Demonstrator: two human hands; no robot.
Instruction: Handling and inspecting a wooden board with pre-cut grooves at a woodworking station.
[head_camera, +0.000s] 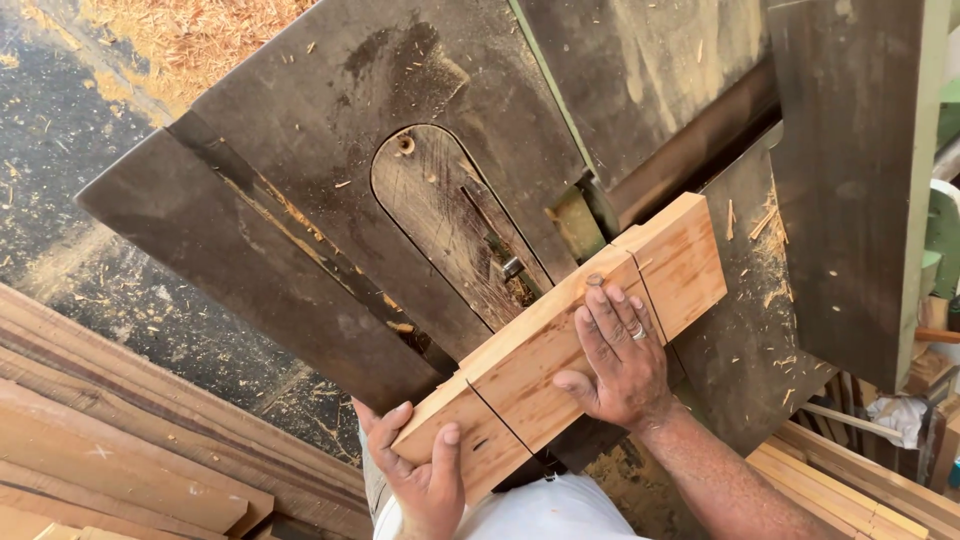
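Sawdust is covering the floor (60, 150) around a dark saw counter (300, 120), where a wood block (560, 340) is lying; left hand (420, 470) is gripping its near end, right hand (620, 355) pressing flat on top.

I can find no package, label, sign or screen anywhere around the saw table (330, 120) from my seat here.
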